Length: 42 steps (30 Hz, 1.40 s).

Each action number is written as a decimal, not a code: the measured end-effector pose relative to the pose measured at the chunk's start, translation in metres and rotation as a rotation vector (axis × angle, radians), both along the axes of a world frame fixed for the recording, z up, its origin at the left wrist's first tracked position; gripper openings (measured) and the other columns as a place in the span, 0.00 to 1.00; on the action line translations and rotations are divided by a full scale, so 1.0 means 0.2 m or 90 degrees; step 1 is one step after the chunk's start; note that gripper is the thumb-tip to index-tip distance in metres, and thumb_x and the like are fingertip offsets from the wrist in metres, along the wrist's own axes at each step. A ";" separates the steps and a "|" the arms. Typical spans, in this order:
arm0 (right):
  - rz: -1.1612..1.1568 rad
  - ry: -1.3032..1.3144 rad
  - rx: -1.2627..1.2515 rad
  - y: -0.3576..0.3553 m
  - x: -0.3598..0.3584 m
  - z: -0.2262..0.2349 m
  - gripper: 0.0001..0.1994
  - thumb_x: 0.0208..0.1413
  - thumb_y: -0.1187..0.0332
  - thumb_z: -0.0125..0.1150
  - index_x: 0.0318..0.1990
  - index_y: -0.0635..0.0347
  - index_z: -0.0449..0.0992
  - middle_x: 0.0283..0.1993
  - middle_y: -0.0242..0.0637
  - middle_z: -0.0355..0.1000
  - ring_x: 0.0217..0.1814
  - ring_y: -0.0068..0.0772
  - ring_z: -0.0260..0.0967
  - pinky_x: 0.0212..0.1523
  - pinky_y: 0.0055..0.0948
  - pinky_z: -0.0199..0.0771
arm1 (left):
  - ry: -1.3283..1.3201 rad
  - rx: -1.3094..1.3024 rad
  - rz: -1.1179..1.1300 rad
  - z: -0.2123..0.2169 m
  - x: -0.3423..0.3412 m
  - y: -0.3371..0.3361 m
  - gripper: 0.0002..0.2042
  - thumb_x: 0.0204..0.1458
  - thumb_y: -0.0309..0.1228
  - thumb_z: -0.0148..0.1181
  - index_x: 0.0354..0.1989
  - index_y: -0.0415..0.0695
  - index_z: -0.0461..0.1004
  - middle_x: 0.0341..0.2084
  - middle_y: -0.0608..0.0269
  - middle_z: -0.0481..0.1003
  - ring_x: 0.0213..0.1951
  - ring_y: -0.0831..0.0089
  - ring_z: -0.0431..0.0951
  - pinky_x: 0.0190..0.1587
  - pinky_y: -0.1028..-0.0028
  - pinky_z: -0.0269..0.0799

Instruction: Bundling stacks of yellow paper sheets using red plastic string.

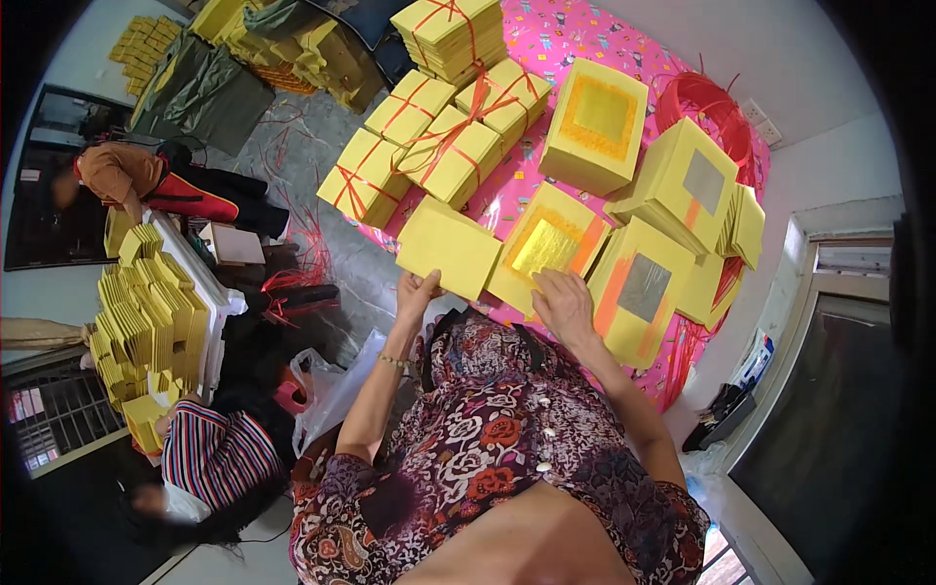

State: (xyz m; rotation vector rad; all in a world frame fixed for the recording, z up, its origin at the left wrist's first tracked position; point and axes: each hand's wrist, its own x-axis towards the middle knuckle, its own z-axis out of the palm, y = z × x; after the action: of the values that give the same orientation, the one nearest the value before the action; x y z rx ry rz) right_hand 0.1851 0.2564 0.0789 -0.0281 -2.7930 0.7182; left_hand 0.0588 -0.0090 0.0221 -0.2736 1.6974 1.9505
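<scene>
The left hand (417, 292) is pinching the near edge of a plain yellow paper stack (448, 247), fingers closed on it, at the front of the pink patterned tablecloth (585, 39). The right hand (564, 304) is lying flat, fingers spread and relaxed, on the near edge of a gold-foil stack (548, 249) just beside the plain one. To the right, a silver-foil stack (639, 291) with orange stripes is sitting against the gold-foil stack, and further stacks are crowding behind it. Bundles tied with red string (444, 146) are filling the far side of the table, and a coil of red string (707, 102) is lying at the right. At the left, two other people are working beside rows of folded yellow paper (146, 312).
</scene>
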 end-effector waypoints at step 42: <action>-0.010 -0.135 -0.015 -0.06 0.15 -0.02 0.23 0.40 0.62 0.72 0.43 0.58 0.69 0.41 0.39 0.63 0.48 0.42 0.63 0.46 0.38 0.65 | 0.481 -0.575 0.080 -0.07 -0.15 0.08 0.39 0.43 0.36 0.71 0.58 0.30 0.55 0.46 0.43 0.68 0.42 0.59 0.73 0.45 0.64 0.70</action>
State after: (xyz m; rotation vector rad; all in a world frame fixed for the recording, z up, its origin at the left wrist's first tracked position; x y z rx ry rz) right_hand 0.2161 0.2453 0.0751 -0.1381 -2.9810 0.7863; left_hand 0.0283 0.0079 0.0086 0.0744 3.0608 1.2783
